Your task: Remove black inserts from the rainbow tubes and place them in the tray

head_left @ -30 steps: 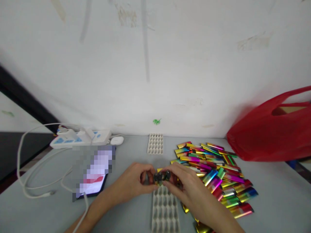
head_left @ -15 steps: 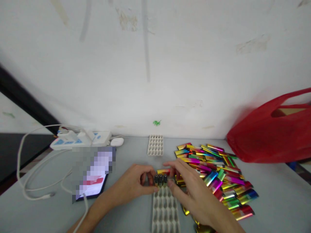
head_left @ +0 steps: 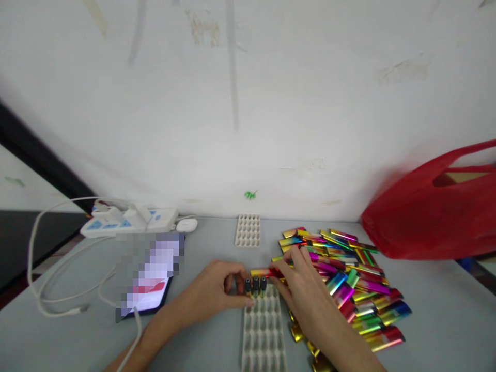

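Observation:
A grey moulded tray [head_left: 264,330] with rows of pockets lies lengthwise in front of me. Three small black-topped pieces [head_left: 256,283] stand side by side in its far row. My left hand [head_left: 228,287] is at the tray's far left corner, thumb and forefinger closed about the leftmost piece. Just behind the tray lies a shiny yellow-and-red metallic sleeve [head_left: 260,273]. The fingers of my right hand [head_left: 296,276] are pinched at this sleeve's right end, partly hiding it. Under and beyond the right hand spreads a pile of metallic coloured sleeves [head_left: 368,287].
A second pocketed tray [head_left: 248,231] stands by the wall. At left are a phone [head_left: 155,279] with a blurred screen, a power strip [head_left: 163,219], a white case [head_left: 186,225] and a loose white cable [head_left: 58,314]. A red bag [head_left: 430,217] sits at right.
My right hand has moved from beside the black-topped pieces back and right, its fingers now closing on the end of the yellow-and-red sleeve. My left hand stays nearly still.

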